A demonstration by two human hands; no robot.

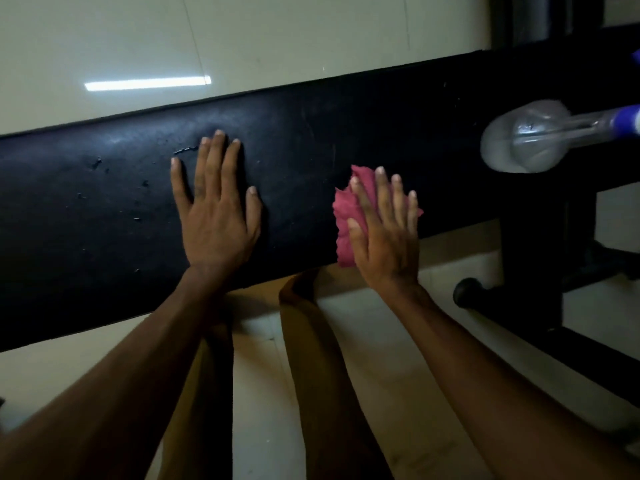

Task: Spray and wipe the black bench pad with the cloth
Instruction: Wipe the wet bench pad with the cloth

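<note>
The black bench pad (pixel 311 133) runs across the view from lower left to upper right, with small cracks and flakes in its surface at the left. My left hand (pixel 218 209) lies flat on the pad with straight, spread fingers. My right hand (pixel 384 230) presses flat on a pink-red cloth (pixel 346 216) near the pad's front edge; most of the cloth is under the palm. A clear spray bottle (pixel 530 136) with a blue collar lies on its side on the pad at the right.
Pale floor tiles (pixel 242 39) lie beyond and below the bench. The bench's black metal frame (pixel 540 271) and a round foot cap (pixel 467 292) stand at the right. My legs (pixel 311 358) show under the front edge.
</note>
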